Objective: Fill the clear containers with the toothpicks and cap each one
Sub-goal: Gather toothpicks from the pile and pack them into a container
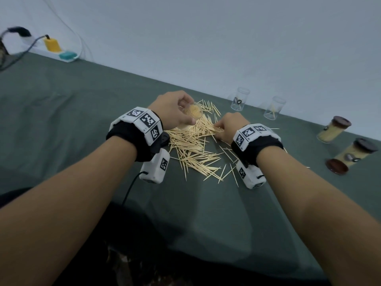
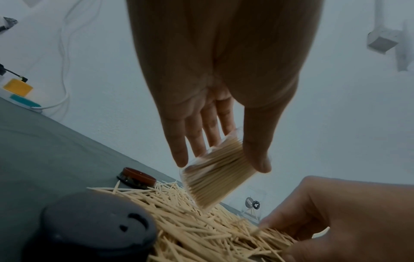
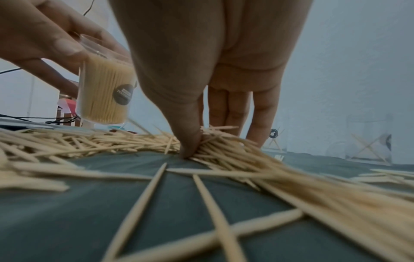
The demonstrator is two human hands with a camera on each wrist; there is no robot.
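My left hand (image 1: 181, 112) grips a clear container (image 1: 193, 111) packed with toothpicks. It holds the container tilted just above the far side of the loose toothpick pile (image 1: 191, 145) on the green cloth. In the left wrist view the container (image 2: 217, 172) sits between the fingers and the thumb, uncapped. My right hand (image 1: 223, 126) is down on the pile's right side; its thumb (image 3: 188, 141) and fingers pinch a bunch of toothpicks (image 3: 224, 147) against the cloth. The container (image 3: 105, 92) hangs to the left of them.
Two nearly empty clear containers (image 1: 240, 99) (image 1: 275, 108) stand by the wall. Two filled, capped ones (image 1: 333, 130) (image 1: 356, 151) and a brown cap (image 1: 337, 166) are at the right. Another brown cap (image 2: 136, 178) and a dark cap (image 2: 96, 226) lie left of the pile.
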